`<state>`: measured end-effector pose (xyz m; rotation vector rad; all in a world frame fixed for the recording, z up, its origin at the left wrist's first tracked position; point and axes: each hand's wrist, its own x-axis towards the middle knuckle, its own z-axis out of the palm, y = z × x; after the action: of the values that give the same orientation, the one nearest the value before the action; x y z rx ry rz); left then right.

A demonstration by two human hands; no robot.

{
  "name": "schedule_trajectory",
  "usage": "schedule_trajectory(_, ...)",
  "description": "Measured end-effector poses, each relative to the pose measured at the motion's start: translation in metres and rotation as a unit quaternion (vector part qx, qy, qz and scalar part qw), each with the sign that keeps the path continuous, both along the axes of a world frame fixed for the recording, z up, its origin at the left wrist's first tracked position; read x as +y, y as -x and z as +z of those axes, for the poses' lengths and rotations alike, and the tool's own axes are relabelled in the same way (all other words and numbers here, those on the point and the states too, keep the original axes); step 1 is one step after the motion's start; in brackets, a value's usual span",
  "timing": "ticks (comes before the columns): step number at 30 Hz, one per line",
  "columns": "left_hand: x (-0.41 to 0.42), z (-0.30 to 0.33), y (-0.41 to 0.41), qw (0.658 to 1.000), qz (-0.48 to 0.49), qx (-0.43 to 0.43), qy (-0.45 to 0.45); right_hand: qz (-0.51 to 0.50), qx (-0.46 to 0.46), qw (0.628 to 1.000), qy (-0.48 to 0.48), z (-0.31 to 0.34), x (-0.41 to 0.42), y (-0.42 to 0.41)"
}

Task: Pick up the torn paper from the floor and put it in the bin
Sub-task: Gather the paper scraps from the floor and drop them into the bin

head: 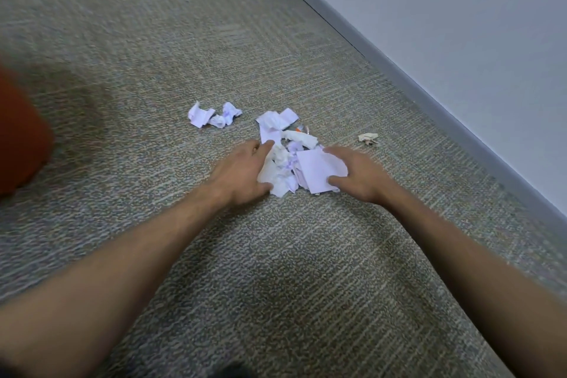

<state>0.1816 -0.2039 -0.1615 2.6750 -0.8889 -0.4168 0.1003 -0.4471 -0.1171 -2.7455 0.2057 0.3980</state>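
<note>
Main paper pile [285, 163] is on the carpet [153, 70], dead centre between my two hands. Mix of crumpled wads and flat torn sheets. Judging it near weightless, soft, no stiffness to speak of. Flat pieces will likely slide off each other if I pinch just one edge. Nothing fragile, so squeezing hard is fine.

Best hold, I think: scoop from both sides low at carpet level and compress the lot into one bundle, flat sheets wrapped round the wads.

Left hand [242, 175] is at the pile's left edge, back of hand up, thumb under the near corner, fingers curled over the far side onto the crumpled stuff. Right hand [356, 173] mirrors it: thumb pinned on the near edge of the big flat sheet [319, 169], fingers curling over its far edge. Both clamped onto paper, not splayed. Can't tell if the pile is off the floor yet. Both arms stretched well forward, forearms converging on the pile.

Strays left out: small cluster [214, 115] further out to the left, a few flat bits [276, 120] just beyond the pile, one tan scrap [368, 138] off right near the baseboard [429, 86].

Bin not identifiable. Blurred red object [21, 132] at left edge, can't say what.
</note>
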Motion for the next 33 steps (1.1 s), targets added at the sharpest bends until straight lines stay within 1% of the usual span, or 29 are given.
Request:
schedule_trajectory(3,-0.012,0.001,-0.005,0.999,-0.027,-0.001,-0.031,0.033,0.023,0.999,0.021,-0.003,-0.003,-0.010)
schedule_trajectory(7,-0.023,0.002,-0.012,0.997,-0.053,0.020,-0.052,0.028,0.039,0.999,0.011,-0.003,-0.004,-0.025)
schedule_trajectory(11,-0.028,0.008,-0.012,0.999,-0.044,0.026,0.003,0.018,0.045,0.999,-0.018,-0.005,-0.002,-0.032)
schedule_trajectory(14,-0.026,0.005,-0.009,0.999,-0.016,0.017,0.034,-0.018,0.012,0.999,-0.028,-0.011,-0.008,-0.034)
schedule_trajectory(17,-0.023,0.000,-0.004,0.997,0.030,0.013,0.068,-0.053,-0.028,0.996,-0.069,-0.012,-0.017,-0.036)
schedule_trajectory(23,-0.008,0.005,-0.002,0.984,0.107,-0.002,0.144,-0.036,-0.066,0.990,-0.117,0.009,-0.016,-0.034)
schedule_trajectory(27,0.011,0.023,-0.007,0.977,0.116,-0.032,0.174,-0.034,-0.090,0.981,-0.166,0.029,-0.003,-0.037)
schedule_trajectory(33,0.044,0.064,-0.010,0.973,0.114,-0.089,0.182,-0.021,-0.149,0.962,-0.226,0.069,0.036,-0.048)
